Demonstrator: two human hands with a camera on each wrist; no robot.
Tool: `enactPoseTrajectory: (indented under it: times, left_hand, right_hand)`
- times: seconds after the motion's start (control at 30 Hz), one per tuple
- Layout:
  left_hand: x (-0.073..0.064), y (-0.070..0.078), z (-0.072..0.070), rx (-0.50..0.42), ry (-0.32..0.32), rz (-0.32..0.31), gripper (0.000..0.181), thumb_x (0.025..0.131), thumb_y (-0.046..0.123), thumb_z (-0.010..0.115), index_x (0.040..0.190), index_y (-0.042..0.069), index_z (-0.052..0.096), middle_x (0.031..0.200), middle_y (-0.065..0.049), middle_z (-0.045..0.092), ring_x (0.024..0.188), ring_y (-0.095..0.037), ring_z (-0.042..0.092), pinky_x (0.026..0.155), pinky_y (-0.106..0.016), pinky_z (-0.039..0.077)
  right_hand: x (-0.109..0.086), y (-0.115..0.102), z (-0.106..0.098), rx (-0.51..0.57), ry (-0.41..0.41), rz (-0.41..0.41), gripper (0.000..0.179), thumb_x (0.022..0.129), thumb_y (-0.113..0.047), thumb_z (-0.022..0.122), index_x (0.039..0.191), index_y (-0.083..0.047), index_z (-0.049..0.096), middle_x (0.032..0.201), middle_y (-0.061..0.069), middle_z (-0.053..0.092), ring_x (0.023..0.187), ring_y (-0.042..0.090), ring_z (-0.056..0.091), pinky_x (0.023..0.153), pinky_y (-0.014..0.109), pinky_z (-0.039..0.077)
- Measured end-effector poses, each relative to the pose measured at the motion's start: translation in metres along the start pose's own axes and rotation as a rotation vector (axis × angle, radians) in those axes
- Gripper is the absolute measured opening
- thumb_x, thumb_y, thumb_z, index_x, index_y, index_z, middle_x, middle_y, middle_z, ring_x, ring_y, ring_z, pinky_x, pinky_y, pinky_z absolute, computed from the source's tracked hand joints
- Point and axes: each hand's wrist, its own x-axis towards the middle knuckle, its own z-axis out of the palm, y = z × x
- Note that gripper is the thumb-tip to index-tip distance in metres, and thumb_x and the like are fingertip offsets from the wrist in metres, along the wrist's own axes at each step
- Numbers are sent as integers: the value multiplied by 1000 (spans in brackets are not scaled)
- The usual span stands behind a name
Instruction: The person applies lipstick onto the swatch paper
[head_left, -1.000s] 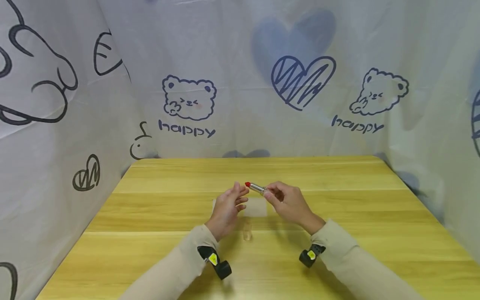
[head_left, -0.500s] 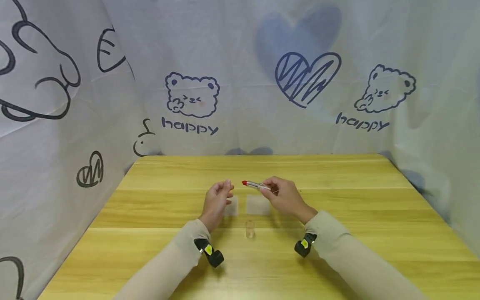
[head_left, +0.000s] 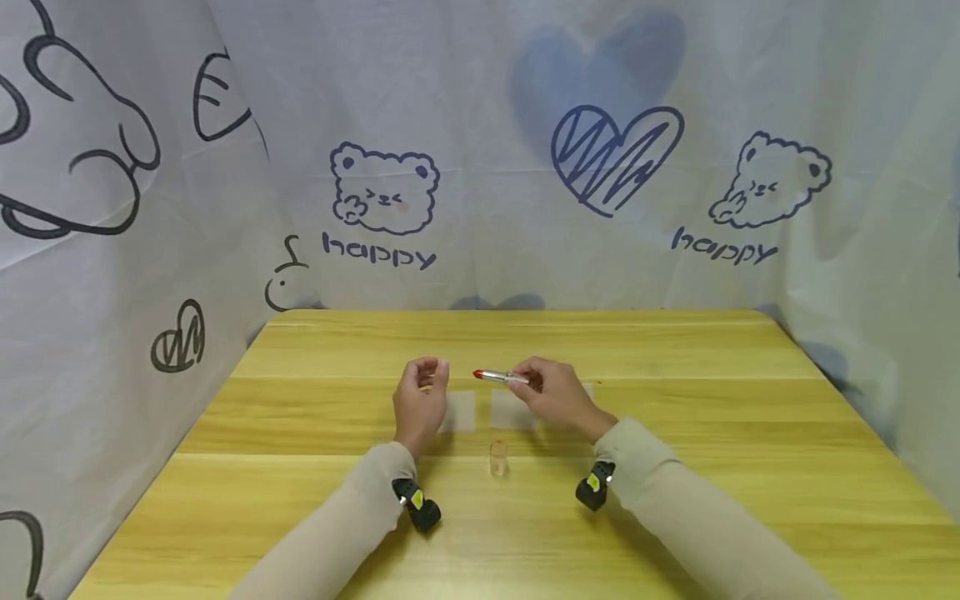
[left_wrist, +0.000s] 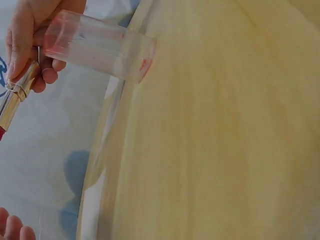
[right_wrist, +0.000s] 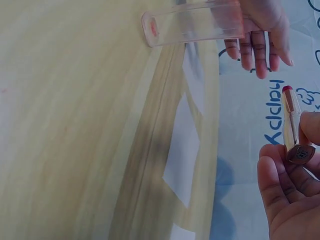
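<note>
My right hand pinches a lipstick by its base between thumb and fingers, above the table. The lipstick lies nearly level, with its red tip to the left and its silvery tube bare. To the left, apart from that tip, my left hand is raised with relaxed, slightly bent fingers and holds nothing. Nearer to me, a clear, pinkish lipstick cap stands upright on the table. In the right wrist view the transparent cap overlaps the left hand; the lipstick's base faces that camera.
White paper pieces lie on the wooden table: one by the left hand, one in the middle, and a third partly behind the right hand. A drawn-on white cloth hangs behind the table and at both sides.
My left hand has drawn away to the left from the lipstick's tip. The right hand has shifted slightly left, and the lipstick has turned from slanting to nearly level. The cap stays standing.
</note>
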Motion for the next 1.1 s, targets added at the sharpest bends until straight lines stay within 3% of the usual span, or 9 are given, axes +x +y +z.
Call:
enactPoseTrajectory:
  times: [0.3, 0.57, 0.9, 1.1]
  left_hand:
    - [1, -7, -1, 39, 20, 109, 29, 98, 23, 59, 115, 0, 57, 109, -14, 63, 96, -25, 59, 81, -38, 49]
    - [5, -20, -2, 236, 39, 410, 23, 93, 12, 64, 108, -5, 60, 101, -16, 65, 86, -33, 60, 73, -45, 50]
    - [7, -24, -5, 454, -29, 596, 26, 92, 15, 67, 109, -4, 61, 106, -17, 65, 94, -33, 60, 83, -46, 50]
    - [10, -24, -8, 573, -35, 719, 25, 89, 13, 70, 108, -1, 62, 104, -17, 66, 96, -34, 62, 84, -47, 50]
  right_hand:
    - [5, 2, 10, -2, -38, 22, 17, 95, -15, 64, 106, -2, 68, 85, 2, 64, 71, 13, 56, 62, 28, 48]
    - [11, 5, 19, -6, -48, 20, 18, 94, -16, 65, 106, -2, 67, 86, 2, 65, 72, 12, 56, 63, 28, 48]
    - [17, 7, 26, -21, -38, 42, 13, 93, -14, 67, 101, -3, 68, 84, 2, 63, 74, 13, 55, 65, 30, 48]
    - [19, 6, 30, -70, -40, 32, 12, 92, -13, 68, 100, -4, 68, 85, 2, 64, 76, 13, 57, 67, 30, 49]
